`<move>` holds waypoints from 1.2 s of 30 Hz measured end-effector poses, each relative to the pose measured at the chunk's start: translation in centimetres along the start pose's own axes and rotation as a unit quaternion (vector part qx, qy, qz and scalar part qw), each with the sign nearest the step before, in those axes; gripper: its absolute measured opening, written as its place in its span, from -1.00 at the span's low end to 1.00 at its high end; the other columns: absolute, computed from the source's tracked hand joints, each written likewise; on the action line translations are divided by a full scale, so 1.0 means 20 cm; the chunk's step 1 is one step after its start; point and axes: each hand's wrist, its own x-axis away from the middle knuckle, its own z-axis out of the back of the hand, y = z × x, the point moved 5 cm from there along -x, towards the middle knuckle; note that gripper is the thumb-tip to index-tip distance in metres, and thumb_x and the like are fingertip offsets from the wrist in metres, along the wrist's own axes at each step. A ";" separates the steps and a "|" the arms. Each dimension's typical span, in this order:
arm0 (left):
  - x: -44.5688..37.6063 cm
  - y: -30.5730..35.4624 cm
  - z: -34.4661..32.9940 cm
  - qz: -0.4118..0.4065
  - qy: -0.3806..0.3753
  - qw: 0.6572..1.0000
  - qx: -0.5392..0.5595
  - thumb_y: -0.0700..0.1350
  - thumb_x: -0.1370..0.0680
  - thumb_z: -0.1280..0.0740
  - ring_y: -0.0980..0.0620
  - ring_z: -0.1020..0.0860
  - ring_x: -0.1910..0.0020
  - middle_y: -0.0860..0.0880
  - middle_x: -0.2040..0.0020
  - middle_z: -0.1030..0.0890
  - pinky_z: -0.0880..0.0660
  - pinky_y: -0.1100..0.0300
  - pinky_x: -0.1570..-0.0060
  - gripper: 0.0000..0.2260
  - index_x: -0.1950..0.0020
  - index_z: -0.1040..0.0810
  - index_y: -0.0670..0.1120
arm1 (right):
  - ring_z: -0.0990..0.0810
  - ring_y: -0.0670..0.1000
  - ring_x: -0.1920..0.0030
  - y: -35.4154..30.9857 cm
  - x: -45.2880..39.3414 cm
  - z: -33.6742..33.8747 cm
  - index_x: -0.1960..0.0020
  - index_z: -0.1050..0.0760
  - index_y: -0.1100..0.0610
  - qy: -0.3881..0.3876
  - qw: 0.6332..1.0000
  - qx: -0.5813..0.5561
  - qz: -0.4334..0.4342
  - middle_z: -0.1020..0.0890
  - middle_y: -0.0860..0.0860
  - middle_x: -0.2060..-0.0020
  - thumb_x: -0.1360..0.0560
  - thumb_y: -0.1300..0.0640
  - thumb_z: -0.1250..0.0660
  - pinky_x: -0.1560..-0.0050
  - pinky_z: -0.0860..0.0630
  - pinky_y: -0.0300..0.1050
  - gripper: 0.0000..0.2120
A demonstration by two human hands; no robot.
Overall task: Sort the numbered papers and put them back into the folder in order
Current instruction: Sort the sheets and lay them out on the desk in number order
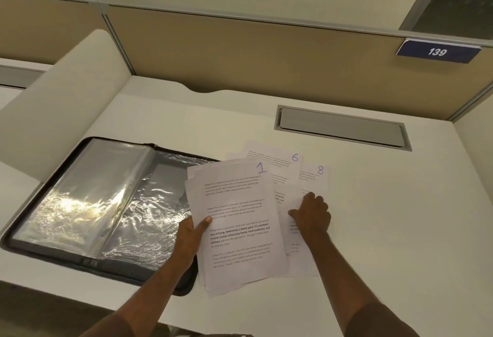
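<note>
Sheet 1 (237,219) tops a small stack pinched by the left hand (190,238) – apparently the sorted pile – while the right hand (312,215) presses curled fingers onto sheet 8 (314,182), sheet 6 (280,159) fanned alongside, display folder (88,203) open at left.

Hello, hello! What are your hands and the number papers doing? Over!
Left hand pinches stack with sheet 1 on top. Right hand presses sheet 8; sheet 6 between. Folder open, nothing blocking.
</note>
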 end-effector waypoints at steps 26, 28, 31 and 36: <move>0.03 -0.01 0.00 -0.001 -0.040 0.999 -0.029 -0.16 -0.61 -0.37 -0.15 -0.73 0.13 -0.08 0.08 -0.75 -0.68 0.00 0.17 -0.89 -0.11 -0.63 -0.12 | -0.67 0.05 0.15 -0.10 -0.01 -0.11 0.29 -0.58 0.00 -0.154 0.915 -0.373 -0.011 -0.70 -0.03 0.22 -0.39 0.18 -0.51 0.05 -0.63 -0.02 -0.84; 0.03 0.00 0.01 0.001 -0.042 0.999 -0.020 -0.16 -0.61 -0.37 -0.16 -0.73 0.11 -0.09 0.07 -0.75 -0.68 -0.05 0.13 -0.88 -0.12 -0.63 -0.12 | -0.61 0.02 0.27 -0.06 -0.01 -0.08 0.36 -0.50 0.09 -0.134 0.918 -0.374 -0.003 -0.64 -0.05 0.34 -0.38 0.13 -0.56 0.22 -0.53 -0.08 -0.74; 0.04 0.00 0.01 0.002 -0.048 0.999 -0.006 -0.17 -0.62 -0.36 -0.17 -0.72 0.10 -0.12 0.04 -0.74 -0.68 0.00 0.15 -0.87 -0.14 -0.62 -0.13 | -0.68 0.02 0.22 0.03 -0.01 0.01 0.16 -0.64 0.10 -0.102 0.917 -0.385 0.008 -0.70 -0.04 0.24 -0.37 -0.04 -0.60 0.23 -0.59 -0.07 -0.76; 0.04 0.00 0.01 -0.003 -0.051 0.999 -0.018 -0.15 -0.62 -0.36 -0.17 -0.72 0.10 -0.11 0.05 -0.74 -0.68 -0.03 0.13 -0.86 -0.15 -0.62 -0.14 | -0.65 0.01 0.29 0.17 -0.04 0.22 0.17 -0.62 0.15 -0.053 0.908 -0.415 0.027 -0.70 0.06 0.24 -0.54 -0.09 -0.44 0.38 -0.51 -0.17 -0.69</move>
